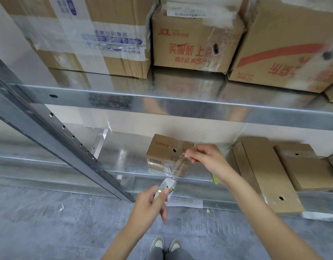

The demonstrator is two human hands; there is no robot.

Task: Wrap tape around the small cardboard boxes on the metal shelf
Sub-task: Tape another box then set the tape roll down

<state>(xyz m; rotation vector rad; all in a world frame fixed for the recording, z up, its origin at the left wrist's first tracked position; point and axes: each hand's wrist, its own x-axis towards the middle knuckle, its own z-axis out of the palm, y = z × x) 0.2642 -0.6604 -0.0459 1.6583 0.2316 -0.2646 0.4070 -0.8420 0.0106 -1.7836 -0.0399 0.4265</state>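
Tape [176, 166]: stretched near-left to far-right from roll [164, 190], gripped by left hand [152, 205], to end pinched by right hand [203, 156] at box [162, 152].

Bare lower shelf [122, 156] lies open at 9 o'clock of the small box [162, 152]; flat cartons [263, 173] crowd its 3 o'clock side, the upper shelf beam [143, 100] caps access at 12, and a slanted upright [55, 136] bars the far left.

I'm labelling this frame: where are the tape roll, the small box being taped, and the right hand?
tape roll [166, 186], head view, printed side.
small box [162, 147], head view, top face.
right hand [206, 156], head view, back of hand.
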